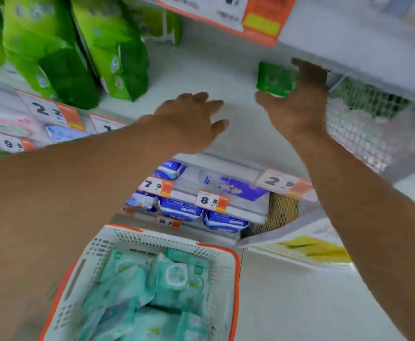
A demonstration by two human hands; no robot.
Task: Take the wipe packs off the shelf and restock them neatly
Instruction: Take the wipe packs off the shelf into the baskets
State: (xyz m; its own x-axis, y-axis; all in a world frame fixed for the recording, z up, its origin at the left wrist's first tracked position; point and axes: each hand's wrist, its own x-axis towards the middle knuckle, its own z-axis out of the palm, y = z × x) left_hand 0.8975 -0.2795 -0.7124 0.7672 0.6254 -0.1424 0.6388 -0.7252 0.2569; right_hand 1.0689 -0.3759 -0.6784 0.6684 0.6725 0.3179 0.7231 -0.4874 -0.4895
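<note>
White shop shelving (226, 70), perhaps pale floor (300, 303).

Tall green bags (61, 52) are stood upright at the left, above orange-and-white price tags (49, 110). Blue-and-white packs (180, 210) are seen on the lower shelves, and a wire mesh divider (364, 119) is fixed at the right.

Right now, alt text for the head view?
The right hand reaches around a small green wipe pack on the white shelf; the left hand hovers open beside it. Below, a white-and-orange basket holds pale teal wipe packs.
</note>
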